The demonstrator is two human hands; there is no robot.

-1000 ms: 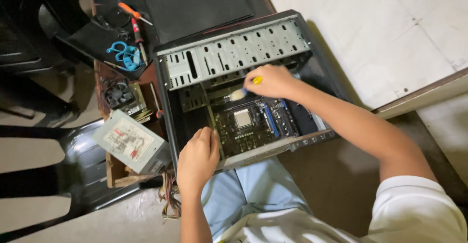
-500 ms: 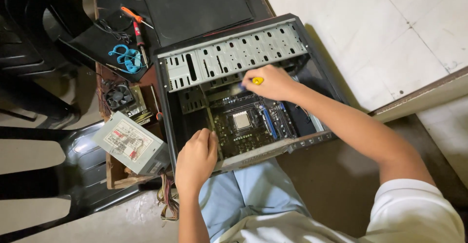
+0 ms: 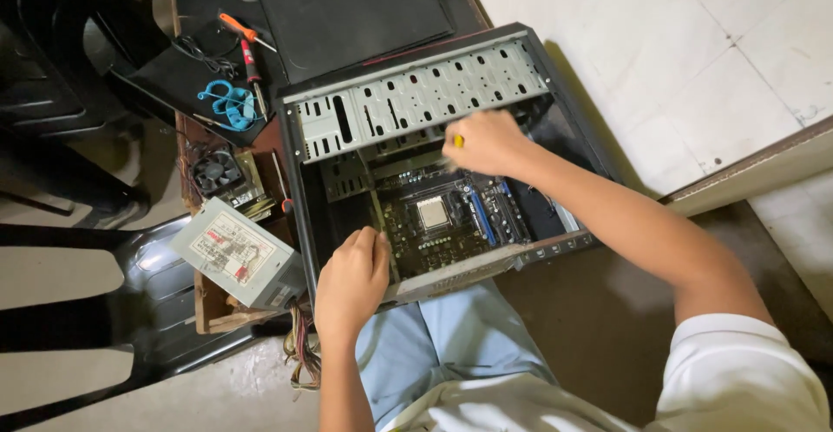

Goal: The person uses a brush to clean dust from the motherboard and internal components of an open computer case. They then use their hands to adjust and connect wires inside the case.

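Hands are working the open computer case [image 3: 416, 107]: your right hand [image 3: 488, 141], fist closed on a yellow-handled screwdriver [image 3: 457, 141], has been sliding from the motherboard [image 3: 442, 224] toward the drive bays, while your left hand [image 3: 351, 280] keeps gripping the case's near edge, steadying it.

One computer case [image 3: 416, 102], one power supply [image 3: 234, 254], two screwdrivers [image 3: 252, 63].

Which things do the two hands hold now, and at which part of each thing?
The right hand grips a yellow-handled tool, likely a screwdriver, by its handle. The left hand grasps the open computer case at its near edge.
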